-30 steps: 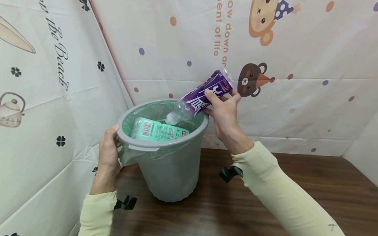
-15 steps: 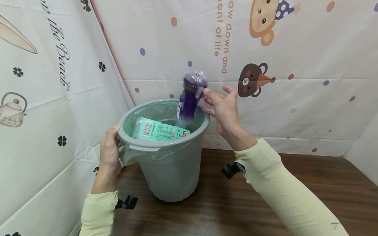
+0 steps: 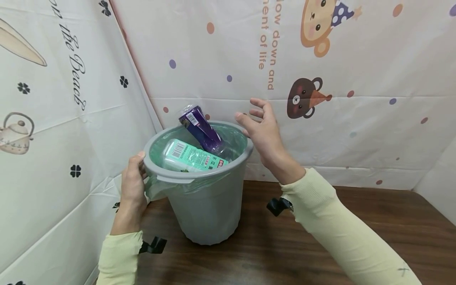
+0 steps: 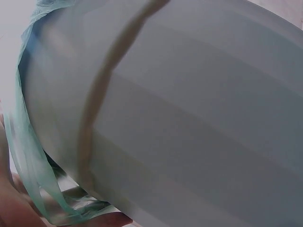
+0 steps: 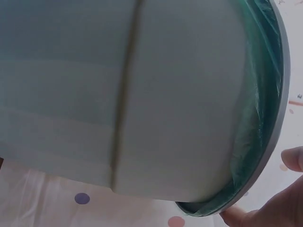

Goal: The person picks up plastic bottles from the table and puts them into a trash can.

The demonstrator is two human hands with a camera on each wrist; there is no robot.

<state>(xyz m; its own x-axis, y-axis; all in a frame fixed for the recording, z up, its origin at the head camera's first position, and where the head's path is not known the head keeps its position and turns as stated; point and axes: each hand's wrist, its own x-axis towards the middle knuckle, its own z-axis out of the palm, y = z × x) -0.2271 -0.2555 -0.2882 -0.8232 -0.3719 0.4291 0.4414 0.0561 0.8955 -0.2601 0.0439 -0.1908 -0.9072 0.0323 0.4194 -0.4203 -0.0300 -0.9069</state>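
A grey trash bin (image 3: 208, 211) stands on the table, lined with a green plastic bag (image 3: 156, 188). My left hand (image 3: 133, 186) grips the bin's rim on the left, its thumb at the top edge. In the left wrist view, fingers (image 4: 16, 203) show beside the bag's folds. Inside the bin lies a clear bottle with a mint-green label (image 3: 194, 155). A purple-labelled plastic bottle (image 3: 202, 128) leans across it, neck down, its base sticking up above the far rim. My right hand (image 3: 265, 138) hovers by the right rim, fingers spread and holding nothing.
The dark wooden table (image 3: 320, 237) extends to the right of the bin. Printed white cloth (image 3: 213, 59) hangs behind it, and another printed sheet (image 3: 53, 158) rises along the left side. Black straps (image 3: 279, 206) hang at both wrists.
My right hand has let go of the purple-labelled bottle, which dropped into the bin and tipped left. The mint-labelled bottle shifted slightly. My left hand stays on the rim.
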